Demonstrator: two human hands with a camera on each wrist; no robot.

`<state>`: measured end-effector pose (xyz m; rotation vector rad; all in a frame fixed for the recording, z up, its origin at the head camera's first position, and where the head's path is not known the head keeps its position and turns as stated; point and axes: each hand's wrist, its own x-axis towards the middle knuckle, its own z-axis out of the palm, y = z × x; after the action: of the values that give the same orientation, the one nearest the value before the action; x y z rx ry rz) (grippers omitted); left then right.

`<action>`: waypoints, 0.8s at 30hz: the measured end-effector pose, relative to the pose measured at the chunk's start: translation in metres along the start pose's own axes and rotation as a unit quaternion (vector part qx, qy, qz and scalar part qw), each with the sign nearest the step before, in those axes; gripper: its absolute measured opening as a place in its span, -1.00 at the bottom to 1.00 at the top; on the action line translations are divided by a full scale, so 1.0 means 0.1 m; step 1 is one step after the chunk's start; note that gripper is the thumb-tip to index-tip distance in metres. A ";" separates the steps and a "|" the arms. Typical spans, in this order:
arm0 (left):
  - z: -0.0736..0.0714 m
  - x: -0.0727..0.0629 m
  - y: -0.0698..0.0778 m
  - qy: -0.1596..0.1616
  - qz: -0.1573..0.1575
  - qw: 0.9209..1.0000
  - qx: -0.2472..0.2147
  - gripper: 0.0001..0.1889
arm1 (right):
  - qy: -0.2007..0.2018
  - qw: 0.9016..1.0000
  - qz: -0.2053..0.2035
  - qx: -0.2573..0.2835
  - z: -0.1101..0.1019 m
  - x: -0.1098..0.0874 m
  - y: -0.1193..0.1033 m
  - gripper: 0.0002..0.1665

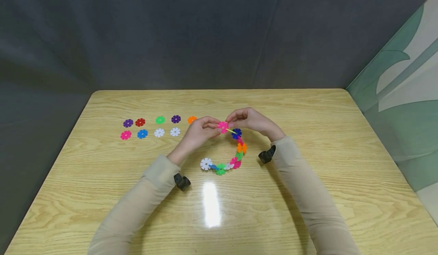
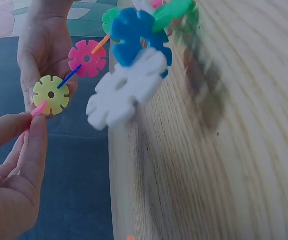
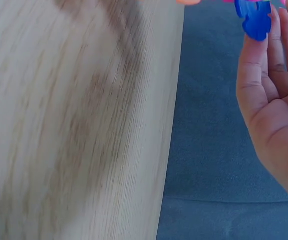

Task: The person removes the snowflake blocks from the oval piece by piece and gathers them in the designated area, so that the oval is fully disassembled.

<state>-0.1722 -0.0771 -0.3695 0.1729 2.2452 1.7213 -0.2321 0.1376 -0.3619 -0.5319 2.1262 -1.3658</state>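
A pink notched plastic disc (image 1: pixel 223 127), snowflake-shaped, is pinched between thumb and fingers of my left hand (image 1: pixel 202 133). In the left wrist view its edge meets a slot of a yellow disc (image 2: pixel 51 95), the end piece of a curved chain. My right hand (image 1: pixel 252 121) holds that yellow disc from behind; its fingertips are partly hidden. A dark blue disc (image 1: pixel 236 134) follows it, close to the right fingers. The chain bends on through pink, orange (image 1: pixel 242 148), green and white pieces, then a blue one, to a white disc (image 1: pixel 206 164) at the other end.
Loose discs lie in two rows at the left of the wooden table (image 1: pixel 308 110): purple (image 1: pixel 128 123), red (image 1: pixel 140 122), green (image 1: pixel 160 120), blue (image 1: pixel 142 134), white (image 1: pixel 159 133), pink and others. An orange disc (image 1: pixel 192 119) lies close behind the left hand. Dark cloth hangs beyond the table.
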 end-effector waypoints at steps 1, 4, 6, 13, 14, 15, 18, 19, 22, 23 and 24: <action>-0.01 0.00 0.00 0.002 -0.002 1.000 0.000 -0.65 | -0.003 1.000 0.002 -0.003 -0.01 0.00 0.01 -0.71; -0.03 -0.01 -0.01 0.010 -0.006 1.000 0.005 -0.64 | -0.012 1.000 0.007 -0.009 -0.03 -0.01 0.04 -0.67; -0.04 -0.01 -0.02 0.017 -0.005 1.000 0.014 -0.63 | -0.021 1.000 0.013 -0.014 -0.04 -0.01 0.06 -0.64; -0.08 0.00 -0.04 0.027 0.002 1.000 0.016 -0.61 | -0.050 0.997 0.036 -0.037 -0.06 -0.01 0.10 -0.65; -0.08 0.00 -0.05 0.026 0.004 1.000 0.012 -0.60 | -0.052 0.997 0.037 -0.038 -0.06 -0.01 0.10 -0.66; -0.09 0.00 -0.05 0.024 0.007 1.000 0.010 -0.59 | -0.052 0.997 0.038 -0.037 -0.06 -0.01 0.10 -0.67; -0.09 0.01 -0.05 0.016 0.009 1.000 0.002 -0.56 | -0.045 0.998 0.040 -0.033 -0.06 0.00 0.09 -0.70; -0.09 0.01 -0.06 0.013 0.009 1.000 0.000 -0.56 | -0.042 0.998 0.038 -0.032 -0.06 0.00 0.09 -0.71; -0.10 0.01 -0.06 0.008 0.007 1.000 0.001 -0.55 | -0.029 0.999 0.038 -0.025 -0.05 0.00 0.08 -0.72; -0.09 0.01 -0.07 0.007 0.007 1.000 0.002 -0.55 | -0.024 0.999 0.039 -0.021 -0.05 0.00 0.07 -0.72; -0.09 0.01 -0.07 0.007 0.005 1.000 0.003 -0.56 | -0.020 0.999 0.039 -0.019 -0.04 0.00 0.07 -0.71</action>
<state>-0.1758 -0.0873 -0.3742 0.1730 2.2630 1.7271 -0.2350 0.1435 -0.3665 -0.4815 2.1214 -1.2645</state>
